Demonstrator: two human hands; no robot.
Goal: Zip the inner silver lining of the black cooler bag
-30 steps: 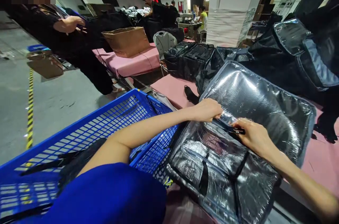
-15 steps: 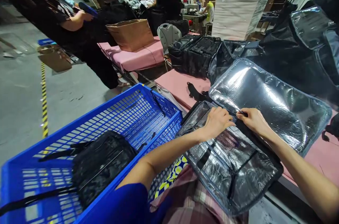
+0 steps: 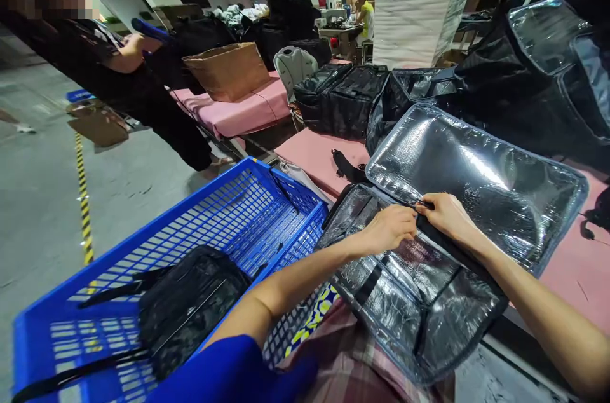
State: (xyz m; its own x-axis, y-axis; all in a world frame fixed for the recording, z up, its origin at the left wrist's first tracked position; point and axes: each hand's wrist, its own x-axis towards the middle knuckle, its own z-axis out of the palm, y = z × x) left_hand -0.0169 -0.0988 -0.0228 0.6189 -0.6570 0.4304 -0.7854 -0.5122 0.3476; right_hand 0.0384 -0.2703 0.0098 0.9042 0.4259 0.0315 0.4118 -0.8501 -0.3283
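An insulated bag (image 3: 457, 320) with a silver foil lining lies opened out in front of me, its lid (image 3: 481, 161) folded back over the table. My right hand (image 3: 445, 212) is closed at the seam between lid and body, pinching a small black piece whose kind I cannot make out. Just left of it, my left hand (image 3: 393, 228) has its fingers curled together at the same edge; what they hold, if anything, is hidden. Inside the bag a short black strap (image 3: 368, 284) crosses the lining.
At left stands a blue plastic crate (image 3: 190, 209) with a black bag (image 3: 190, 314) in it. More black bags (image 3: 357, 101) sit on the pink-covered table (image 3: 314, 152). A cardboard box (image 3: 229, 72) and a person in dark clothes (image 3: 166, 98) are beyond the crate.
My left hand has moved slightly down and right, and its fingers have curled in at the bag's edge. My right hand keeps its pinch at the seam. The view has shifted a little.
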